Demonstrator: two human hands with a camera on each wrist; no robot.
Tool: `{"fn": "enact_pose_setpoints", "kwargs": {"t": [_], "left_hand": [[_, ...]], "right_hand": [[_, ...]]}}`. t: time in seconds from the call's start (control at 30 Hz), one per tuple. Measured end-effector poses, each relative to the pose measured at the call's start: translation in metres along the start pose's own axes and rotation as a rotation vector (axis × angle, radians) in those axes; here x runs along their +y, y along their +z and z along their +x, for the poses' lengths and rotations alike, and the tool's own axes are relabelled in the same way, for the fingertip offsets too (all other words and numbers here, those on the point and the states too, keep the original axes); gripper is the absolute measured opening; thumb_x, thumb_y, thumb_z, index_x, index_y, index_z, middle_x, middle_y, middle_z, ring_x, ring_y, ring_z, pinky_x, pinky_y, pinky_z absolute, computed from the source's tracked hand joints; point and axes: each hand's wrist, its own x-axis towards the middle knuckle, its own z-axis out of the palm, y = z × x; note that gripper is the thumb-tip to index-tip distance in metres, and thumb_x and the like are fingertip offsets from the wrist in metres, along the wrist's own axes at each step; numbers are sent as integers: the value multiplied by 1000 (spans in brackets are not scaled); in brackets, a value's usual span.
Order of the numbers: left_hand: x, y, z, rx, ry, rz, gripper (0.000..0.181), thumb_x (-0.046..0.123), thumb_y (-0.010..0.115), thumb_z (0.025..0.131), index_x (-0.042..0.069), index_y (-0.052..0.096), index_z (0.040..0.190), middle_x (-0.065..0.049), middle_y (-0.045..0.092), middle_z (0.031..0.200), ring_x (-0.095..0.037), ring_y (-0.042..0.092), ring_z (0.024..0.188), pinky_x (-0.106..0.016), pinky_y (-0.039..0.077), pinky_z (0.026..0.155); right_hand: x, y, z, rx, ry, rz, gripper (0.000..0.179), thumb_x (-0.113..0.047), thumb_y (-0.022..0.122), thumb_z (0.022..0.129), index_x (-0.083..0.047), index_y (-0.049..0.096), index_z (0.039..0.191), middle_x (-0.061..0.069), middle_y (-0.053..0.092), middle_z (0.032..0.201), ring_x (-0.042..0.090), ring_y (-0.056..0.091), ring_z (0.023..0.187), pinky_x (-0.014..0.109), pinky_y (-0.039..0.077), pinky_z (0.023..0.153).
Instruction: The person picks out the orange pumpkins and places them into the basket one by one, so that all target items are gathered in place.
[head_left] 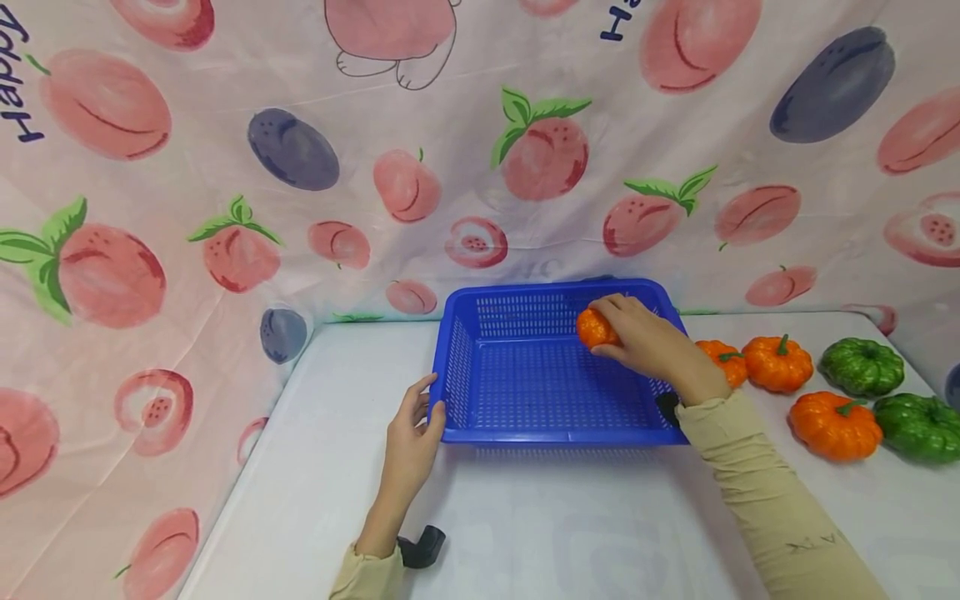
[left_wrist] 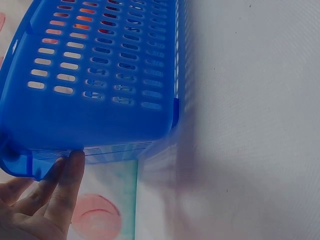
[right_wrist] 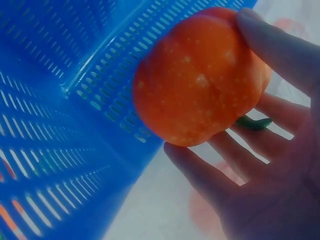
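Observation:
A small orange pumpkin (head_left: 596,328) with a green stem is held in my right hand (head_left: 636,335), above the right part of a blue plastic basket (head_left: 562,437). In the right wrist view, thumb and fingers grip the pumpkin (right_wrist: 200,80) from opposite sides, its stem (right_wrist: 254,123) towards the palm. My left hand (head_left: 412,433) holds the basket's left rim near the front corner. In the left wrist view, that hand's fingers (left_wrist: 70,182) reach under the rim and touch the slotted outer wall (left_wrist: 90,112). Inside the basket, the visible floor is bare.
Right of the basket, on the white table (head_left: 555,517), lie more orange pumpkins (head_left: 836,427) and green pumpkins (head_left: 862,367). One orange pumpkin (head_left: 723,360) sits close to the basket, partly behind my right forearm. A peach-printed cloth (head_left: 465,167) hangs behind the table.

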Motion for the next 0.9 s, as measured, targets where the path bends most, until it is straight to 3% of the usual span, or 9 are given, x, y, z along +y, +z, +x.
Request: {"fn": "enact_pose_setpoints", "kwargs": {"t": [0.2, 0.5, 0.9], "left_hand": [[1, 1, -1, 6, -9, -19, 44, 10, 56, 100, 13, 49, 143, -19, 66, 121, -31, 66, 113, -46, 57, 89], [1, 0, -1, -1, 11, 14, 42, 12, 55, 101, 15, 50, 143, -17, 66, 121, -30, 66, 114, -42, 57, 89], [0, 1, -1, 11, 12, 22, 42, 11, 56, 100, 17, 51, 142, -15, 67, 119, -27, 67, 111, -38, 58, 86]], "right_hand": [[4, 6, 5, -11, -2, 1, 58, -19, 75, 89, 8, 49, 133, 28, 53, 132, 45, 51, 119, 60, 46, 100], [11, 15, 9, -35, -26, -3, 54, -18, 76, 88, 8, 52, 129, 27, 54, 127, 43, 52, 113, 58, 48, 96], [12, 20, 13, -102, 0, -1, 54, -19, 75, 89, 8, 51, 130, 28, 55, 125, 42, 54, 110, 57, 49, 95]]}}
